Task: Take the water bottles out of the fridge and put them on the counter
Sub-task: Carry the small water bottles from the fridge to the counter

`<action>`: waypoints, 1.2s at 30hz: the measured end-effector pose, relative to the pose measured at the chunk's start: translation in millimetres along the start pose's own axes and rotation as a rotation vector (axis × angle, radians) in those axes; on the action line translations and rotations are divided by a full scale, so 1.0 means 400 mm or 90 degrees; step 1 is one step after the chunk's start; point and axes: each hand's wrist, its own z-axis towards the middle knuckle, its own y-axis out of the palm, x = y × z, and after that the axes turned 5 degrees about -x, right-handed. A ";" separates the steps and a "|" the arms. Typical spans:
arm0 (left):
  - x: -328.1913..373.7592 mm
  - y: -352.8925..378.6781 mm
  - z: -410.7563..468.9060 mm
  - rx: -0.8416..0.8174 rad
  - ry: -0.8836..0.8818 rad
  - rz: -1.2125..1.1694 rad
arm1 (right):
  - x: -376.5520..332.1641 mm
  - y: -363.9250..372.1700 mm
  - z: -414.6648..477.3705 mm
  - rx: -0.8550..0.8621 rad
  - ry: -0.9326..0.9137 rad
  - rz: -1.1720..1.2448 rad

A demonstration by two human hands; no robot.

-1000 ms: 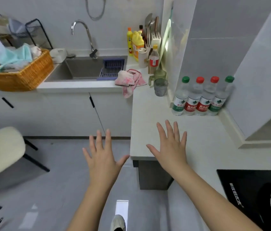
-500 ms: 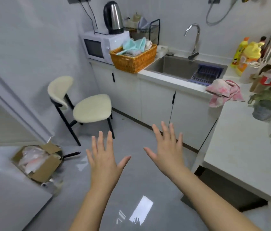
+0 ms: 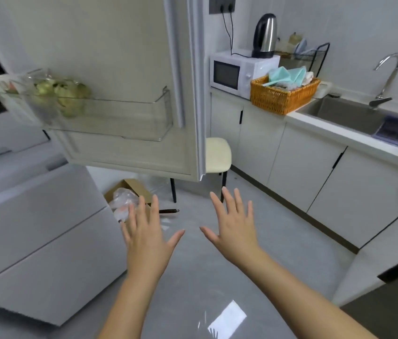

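So left hand (image 3: 146, 238) and right hand (image 3: 235, 231) hover just below the fridge door (image 3: 119, 57), fingers (image 3: 155, 211) spread wide, empty. No bottles showing; the door shelf (image 3: 124, 118) has greenish produce instead. I'd look left of the door, inside, then grab mid-body.

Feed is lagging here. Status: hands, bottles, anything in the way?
Left hand and right hand open, empty. No water bottles in view. Fridge door stands open ahead, green produce in its door shelf.
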 end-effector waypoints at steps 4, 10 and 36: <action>-0.144 -0.070 -0.008 0.026 -0.041 -0.010 | -0.169 0.018 0.024 -0.006 -0.037 -0.011; -0.304 -0.149 -0.010 0.061 -0.097 0.005 | -0.353 0.040 0.080 -0.006 -0.114 -0.012; -0.846 -0.490 0.375 0.199 -0.337 0.205 | -1.073 0.085 0.706 -0.055 -0.486 0.093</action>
